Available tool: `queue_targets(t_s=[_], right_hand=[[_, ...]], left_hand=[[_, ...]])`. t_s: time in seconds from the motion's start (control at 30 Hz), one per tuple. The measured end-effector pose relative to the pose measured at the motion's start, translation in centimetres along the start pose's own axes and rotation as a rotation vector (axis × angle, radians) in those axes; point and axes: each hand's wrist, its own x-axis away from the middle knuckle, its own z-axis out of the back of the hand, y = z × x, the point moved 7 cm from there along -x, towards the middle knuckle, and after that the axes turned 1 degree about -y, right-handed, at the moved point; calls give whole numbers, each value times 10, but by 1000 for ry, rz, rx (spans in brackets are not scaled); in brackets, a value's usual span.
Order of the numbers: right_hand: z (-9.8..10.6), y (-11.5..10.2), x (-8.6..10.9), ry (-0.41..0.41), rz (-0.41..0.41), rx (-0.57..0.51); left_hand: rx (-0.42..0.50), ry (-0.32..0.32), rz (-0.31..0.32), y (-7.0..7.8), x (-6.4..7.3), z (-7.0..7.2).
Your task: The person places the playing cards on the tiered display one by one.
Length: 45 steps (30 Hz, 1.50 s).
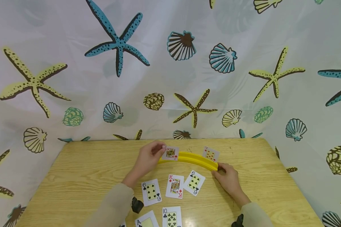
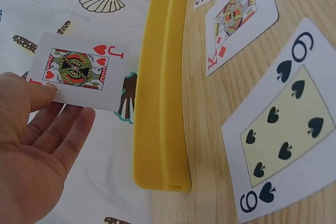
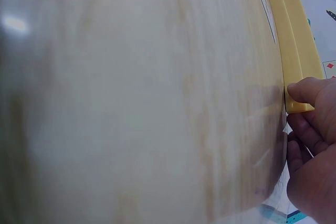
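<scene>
My left hand (image 1: 147, 159) pinches a jack of hearts (image 1: 170, 153) by its left edge, thumb on the card's face. The card is upright at the left part of a curved yellow card holder (image 1: 194, 157), its lower edge close to the slot. In the left wrist view the jack (image 2: 79, 69) faces the camera. At the holder's other end, my right hand (image 1: 228, 178) grips the tip, with the thumb on the near side of the holder (image 3: 294, 40). A seven of diamonds (image 1: 210, 154) stands in the holder near that hand.
Face up before the holder lie a six of spades (image 1: 151, 192), a king of diamonds (image 1: 174, 186) and a six of clubs (image 1: 194, 183). Nearer are a ten of clubs (image 1: 171, 217) and an ace (image 1: 147, 219). A shell-patterned curtain (image 1: 159, 78) hangs behind the wooden table (image 1: 82, 176).
</scene>
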Motion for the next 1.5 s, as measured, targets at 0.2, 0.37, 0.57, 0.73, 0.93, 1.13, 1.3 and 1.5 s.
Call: queue_targets(t_s=[0.2, 0.37, 0.57, 0.73, 0.93, 1.13, 1.3, 1.5], right_hand=[[-1, 0, 0, -8, 0, 0], [0, -1, 0, -13, -5, 2], [-1, 0, -1, -17, -13, 6], [-3, 2, -2, -21, -21, 3], [-3, 5, -2, -21, -25, 7], [-3, 5, -2, -18, -23, 5], [-3, 3, -1, -14, -15, 8], [-3, 3, -1, -14, -14, 6]], left_hand=[[0, -5, -1, 5, -8, -8], [-2, -7, 2, 9, -13, -14], [-21, -19, -6, 11, -18, -21], [-29, -27, -10, 10, -21, -29], [-18, -36, -16, 11, -25, -40], [-14, -50, -34, 14, -30, -51], [8, -63, -15, 14, -33, -57], [19, -72, 0, 15, -36, -63]])
